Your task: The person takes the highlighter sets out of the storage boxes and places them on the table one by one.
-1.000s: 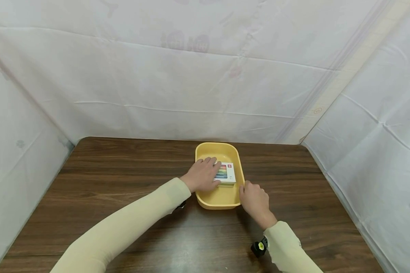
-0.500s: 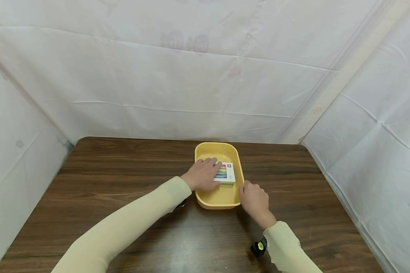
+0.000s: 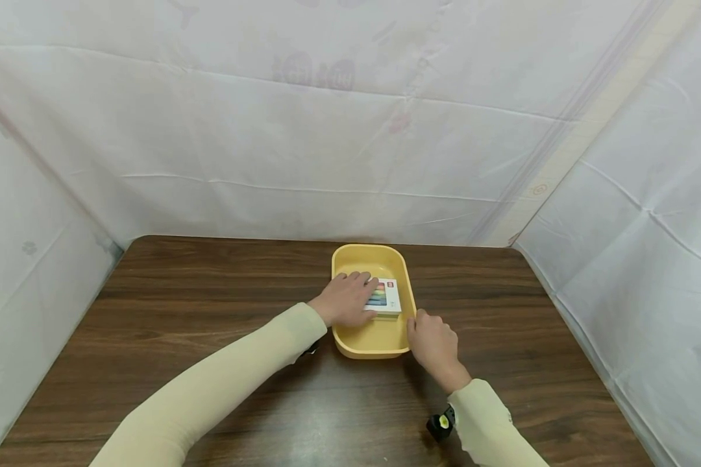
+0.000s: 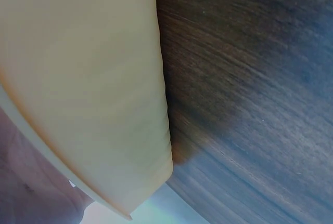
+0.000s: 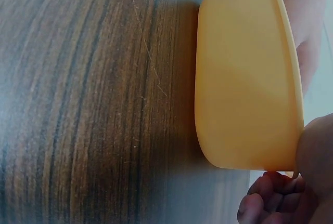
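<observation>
- The yellow tray (image 3: 376,340) sits on the dark wood-grain table (image 3: 210,272), right of the middle and close to the far edge; its long sides run from near to far.
- A white box (image 3: 393,298) lies inside the tray, about midway along its length; its top bears a panel of coloured stripes, with a small red mark towards the far right corner.
- The left hand (image 3: 346,301) reaches over the tray's left rim and lies across the left part of the box; the fingers are spread on the far side, the thumb at the near edge; whether it pinches the box or only rests on it, I cannot tell.
- The right hand (image 3: 435,340) holds the tray's rim on the right, towards the near corner; the right wrist view shows its fingers curled outside the wall, under the rim.
- Both arms wear pale yellow sleeves (image 3: 228,373); a black device (image 3: 440,425) hangs at the right wrist.
- White printed cloth (image 3: 257,143) stands behind the table and along both sides.
</observation>
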A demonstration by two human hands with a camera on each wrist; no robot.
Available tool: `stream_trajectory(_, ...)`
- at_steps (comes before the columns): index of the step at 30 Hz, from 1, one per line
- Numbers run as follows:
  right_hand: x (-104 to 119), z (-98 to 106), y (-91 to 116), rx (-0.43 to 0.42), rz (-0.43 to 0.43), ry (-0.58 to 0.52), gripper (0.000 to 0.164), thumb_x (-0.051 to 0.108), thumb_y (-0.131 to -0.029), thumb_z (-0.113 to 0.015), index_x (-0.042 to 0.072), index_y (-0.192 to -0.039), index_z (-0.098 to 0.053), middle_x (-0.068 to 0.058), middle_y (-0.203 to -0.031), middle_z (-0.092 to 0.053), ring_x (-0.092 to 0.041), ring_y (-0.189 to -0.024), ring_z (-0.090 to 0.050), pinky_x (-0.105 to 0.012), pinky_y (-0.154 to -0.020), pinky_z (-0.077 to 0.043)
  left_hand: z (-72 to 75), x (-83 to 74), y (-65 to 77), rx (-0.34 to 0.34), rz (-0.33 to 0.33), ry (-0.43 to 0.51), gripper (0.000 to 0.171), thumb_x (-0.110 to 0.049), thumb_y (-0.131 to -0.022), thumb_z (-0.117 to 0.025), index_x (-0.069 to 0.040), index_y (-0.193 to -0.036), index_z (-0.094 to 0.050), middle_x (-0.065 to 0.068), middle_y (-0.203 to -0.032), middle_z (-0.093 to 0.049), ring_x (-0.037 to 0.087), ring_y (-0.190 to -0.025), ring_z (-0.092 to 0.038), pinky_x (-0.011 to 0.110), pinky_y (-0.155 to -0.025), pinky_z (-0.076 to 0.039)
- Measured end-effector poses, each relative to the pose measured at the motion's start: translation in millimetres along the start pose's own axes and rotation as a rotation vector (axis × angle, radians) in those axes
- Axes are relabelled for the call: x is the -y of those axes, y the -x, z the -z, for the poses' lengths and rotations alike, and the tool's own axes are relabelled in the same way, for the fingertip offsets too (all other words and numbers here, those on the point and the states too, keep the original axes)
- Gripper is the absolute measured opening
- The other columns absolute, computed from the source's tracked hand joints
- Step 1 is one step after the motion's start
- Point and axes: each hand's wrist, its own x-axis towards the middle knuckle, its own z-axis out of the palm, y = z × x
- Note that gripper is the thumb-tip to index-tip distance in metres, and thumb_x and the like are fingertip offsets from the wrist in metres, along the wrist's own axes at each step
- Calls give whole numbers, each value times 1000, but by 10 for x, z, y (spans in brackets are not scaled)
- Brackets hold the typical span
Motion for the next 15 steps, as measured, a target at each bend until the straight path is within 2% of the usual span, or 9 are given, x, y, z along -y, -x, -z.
stream_trajectory(15,0,6,1,-21,10,2,31,26,-98,-46,3,-83,-60,-7,-60,-52,-21,-50,-50,-34,-44,-36,10,-10,-4,-6,-6,-20,66,-51,-95,-49,-14,-148,-37,8,-149,-42,25,-136,-42,47,-110,-35)
